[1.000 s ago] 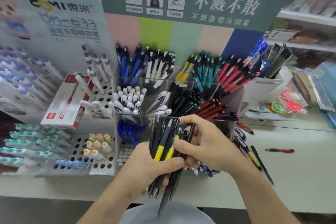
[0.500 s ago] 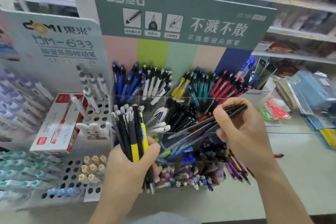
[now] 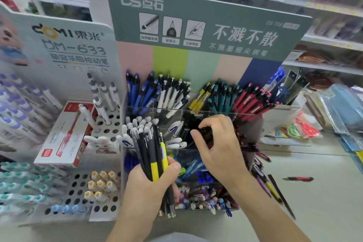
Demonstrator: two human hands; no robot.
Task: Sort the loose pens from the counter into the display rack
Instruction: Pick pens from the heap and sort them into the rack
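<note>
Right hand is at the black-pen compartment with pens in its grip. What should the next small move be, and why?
Probably release: the right hand holds its black pens over the rack's middle compartment of matching black pens. Then it can draw another from the bundle in the left hand.

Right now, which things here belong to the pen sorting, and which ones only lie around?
Belong to the job:
- bundle of pens in left hand
- black pens in right hand
- display rack
- loose red pen on counter

Just lying about:
- red pen box
- scissors
</note>
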